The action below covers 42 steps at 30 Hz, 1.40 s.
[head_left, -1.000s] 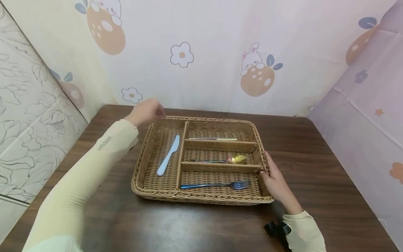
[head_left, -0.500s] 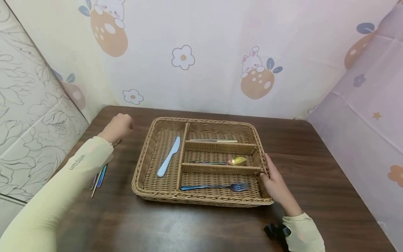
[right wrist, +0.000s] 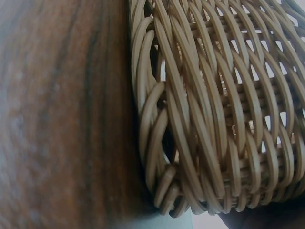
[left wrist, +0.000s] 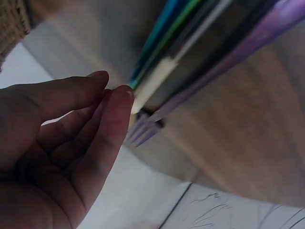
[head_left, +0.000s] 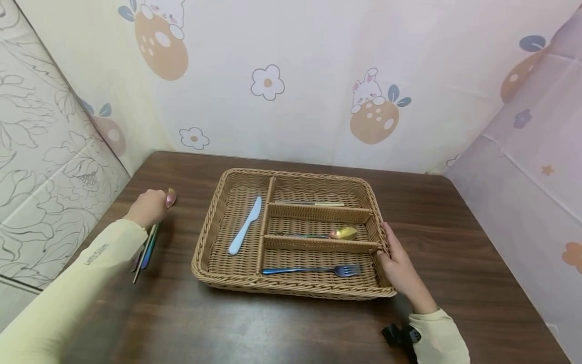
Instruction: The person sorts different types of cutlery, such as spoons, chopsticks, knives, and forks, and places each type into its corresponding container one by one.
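My left hand point(head_left: 149, 207) is above loose cutlery on the table, left of the basket. In the left wrist view its fingers are loosely bent, thumb and fingertips close together, with nothing seen between them. Near the fingertips lie a purple fork point(left wrist: 228, 71), pale-ended chopsticks point(left wrist: 159, 78) and blue-green handles point(left wrist: 159, 36). A pinkish spoon bowl point(head_left: 171, 197) shows just beyond the hand, which hides part of the pile. My right hand point(head_left: 400, 268) grips the right side of the wicker basket point(head_left: 295, 289), thumb inside the rim. The right wrist view shows only woven wicker point(right wrist: 214, 109) and table.
Within the basket, a pale blue knife point(head_left: 245, 226) lies in the left compartment. The right compartments hold chopsticks point(head_left: 327, 204), a gold-bowled spoon point(head_left: 343, 232) and a blue fork point(head_left: 313, 270). A patterned curtain point(head_left: 295, 121) hangs behind the table point(head_left: 291, 333).
My left hand has moved left and nearer from the basket's far left corner to the loose cutlery. The right hand keeps its grip and the basket stays in place.
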### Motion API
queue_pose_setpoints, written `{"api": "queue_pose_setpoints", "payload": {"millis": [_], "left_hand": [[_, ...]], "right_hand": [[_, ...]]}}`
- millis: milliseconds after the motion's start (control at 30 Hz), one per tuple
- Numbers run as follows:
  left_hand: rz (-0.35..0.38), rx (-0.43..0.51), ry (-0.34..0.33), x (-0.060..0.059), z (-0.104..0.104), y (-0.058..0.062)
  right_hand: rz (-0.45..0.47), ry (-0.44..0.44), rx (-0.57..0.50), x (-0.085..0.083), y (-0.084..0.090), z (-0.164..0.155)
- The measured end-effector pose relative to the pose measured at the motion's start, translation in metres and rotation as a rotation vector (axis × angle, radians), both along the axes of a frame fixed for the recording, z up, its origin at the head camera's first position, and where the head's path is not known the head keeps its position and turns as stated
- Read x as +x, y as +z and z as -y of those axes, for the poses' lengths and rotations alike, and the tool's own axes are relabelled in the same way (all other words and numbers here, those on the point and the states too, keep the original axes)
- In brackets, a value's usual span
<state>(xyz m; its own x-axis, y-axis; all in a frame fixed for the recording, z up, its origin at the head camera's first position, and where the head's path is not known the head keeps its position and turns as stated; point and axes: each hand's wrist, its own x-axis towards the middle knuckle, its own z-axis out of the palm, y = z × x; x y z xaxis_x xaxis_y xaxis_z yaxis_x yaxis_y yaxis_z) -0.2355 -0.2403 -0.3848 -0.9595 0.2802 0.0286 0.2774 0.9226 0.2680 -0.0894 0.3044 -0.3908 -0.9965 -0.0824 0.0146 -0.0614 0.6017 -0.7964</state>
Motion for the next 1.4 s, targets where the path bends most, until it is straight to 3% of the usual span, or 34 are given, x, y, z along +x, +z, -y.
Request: {"api": "queue_pose_setpoints", "payload": {"millis": [167, 400, 933, 1167, 1400], "left_hand": [[-0.024, 0.004, 0.029, 0.004, 0.005, -0.010], [0.002, 0.027, 0.081, 0.007, 0.006, -0.010], [0.049, 0.111, 0.110, 0.007, 0.012, -0.018], [0.103, 0.118, 0.110, 0.006, 0.009, -0.006], [0.071, 0.160, 0.055, 0.004, -0.003, 0.016]], "right_hand": [[0.001, 0.003, -0.007, 0.000, -0.001, 0.000], [0.004, 0.002, -0.010, 0.000, -0.001, 0.000], [0.017, -0.010, 0.010, 0.001, 0.003, 0.001], [0.012, -0.009, 0.018, 0.001, 0.003, 0.001], [0.013, -0.017, 0.025, 0.001, 0.004, 0.002]]}}
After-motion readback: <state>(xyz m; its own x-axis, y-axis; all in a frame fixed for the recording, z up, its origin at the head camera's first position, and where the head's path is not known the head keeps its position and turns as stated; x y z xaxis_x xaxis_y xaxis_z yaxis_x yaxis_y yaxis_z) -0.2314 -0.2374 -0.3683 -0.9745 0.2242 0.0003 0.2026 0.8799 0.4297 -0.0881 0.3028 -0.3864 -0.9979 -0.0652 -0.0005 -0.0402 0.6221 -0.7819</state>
